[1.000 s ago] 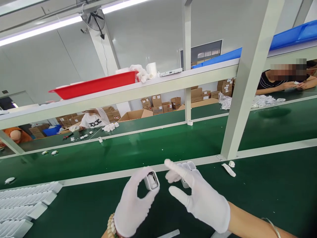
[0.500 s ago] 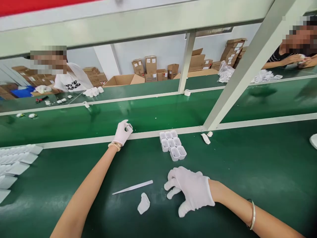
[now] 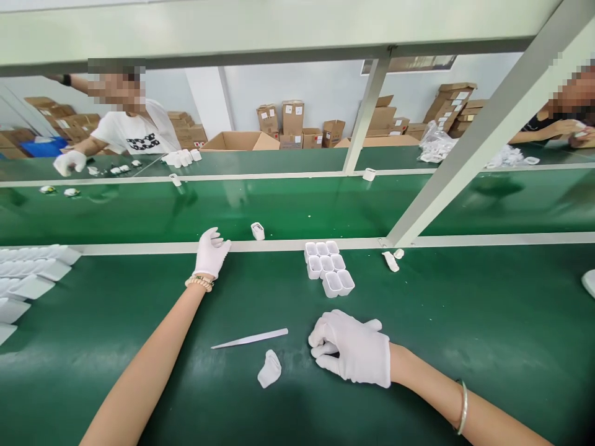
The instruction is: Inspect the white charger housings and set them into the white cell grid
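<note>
Left hand (image 3: 212,254) outstretched, right hand (image 3: 352,348) half-curled

Casing (image 3: 257,231) on belt (image 3: 297,201), right of left hand (image 3: 212,254); cups (image 3: 327,265) on table (image 3: 465,353).

Soft, matt white cloth covers the left hand (image 3: 212,255) and the right hand (image 3: 352,347), lightly wrinkled at the fingers. The small case (image 3: 257,231) looks like smooth white plastic, as do the cups (image 3: 326,264) to its right. The near tabletop (image 3: 493,322) is smooth with a dull sheen; the green belt (image 3: 288,201) beyond is glossier, with blurry reflections. The bangle (image 3: 463,406) at right looks like shiny metal. Far off stand matt cardboard boxes (image 3: 292,118), and at far right a crinkled, see-through plastic bag (image 3: 434,137).
</note>
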`<state>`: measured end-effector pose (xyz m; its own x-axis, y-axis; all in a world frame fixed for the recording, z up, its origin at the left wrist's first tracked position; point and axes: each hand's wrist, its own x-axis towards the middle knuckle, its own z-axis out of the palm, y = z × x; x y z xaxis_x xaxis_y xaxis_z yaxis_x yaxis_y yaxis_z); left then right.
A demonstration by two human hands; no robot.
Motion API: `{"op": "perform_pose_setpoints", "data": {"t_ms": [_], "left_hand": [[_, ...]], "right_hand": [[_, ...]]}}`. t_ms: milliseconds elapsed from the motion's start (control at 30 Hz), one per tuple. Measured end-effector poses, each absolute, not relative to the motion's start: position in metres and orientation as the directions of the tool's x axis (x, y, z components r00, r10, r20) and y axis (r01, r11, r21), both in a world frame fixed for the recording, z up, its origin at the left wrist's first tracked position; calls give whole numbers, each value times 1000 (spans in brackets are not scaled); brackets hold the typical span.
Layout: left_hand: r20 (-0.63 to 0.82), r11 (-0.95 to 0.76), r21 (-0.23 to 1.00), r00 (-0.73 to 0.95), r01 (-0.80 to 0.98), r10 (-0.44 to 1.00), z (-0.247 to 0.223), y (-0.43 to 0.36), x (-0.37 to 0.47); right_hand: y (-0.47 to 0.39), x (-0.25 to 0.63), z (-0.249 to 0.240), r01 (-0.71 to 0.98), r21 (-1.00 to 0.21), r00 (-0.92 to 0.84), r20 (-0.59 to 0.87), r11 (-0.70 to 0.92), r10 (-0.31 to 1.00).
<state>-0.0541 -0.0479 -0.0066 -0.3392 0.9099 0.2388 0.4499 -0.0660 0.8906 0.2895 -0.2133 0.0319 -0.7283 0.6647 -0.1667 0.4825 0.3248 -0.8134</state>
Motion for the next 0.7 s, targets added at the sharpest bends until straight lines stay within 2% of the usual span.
{"op": "perform_pose_setpoints", "data": {"t_ms": [100, 167, 333, 700], "left_hand": [[255, -77, 871, -314, 485, 915, -5, -47, -47], [267, -85, 856, -295, 510, 917, -4, -48, -44], [280, -90, 841, -288, 533, 916, -3, -51, -42], [284, -96, 834, -274, 543, 919, -5, -50, -42]], "right_hand": [[-216, 290, 39, 514, -730, -752, -130, 451, 647], [-217, 292, 38, 545, -690, -741, -130, 476, 658], [-215, 295, 27, 562, -751, -696, -204, 345, 689], [-213, 295, 20, 547, -761, -682, -164, 348, 713]]}}
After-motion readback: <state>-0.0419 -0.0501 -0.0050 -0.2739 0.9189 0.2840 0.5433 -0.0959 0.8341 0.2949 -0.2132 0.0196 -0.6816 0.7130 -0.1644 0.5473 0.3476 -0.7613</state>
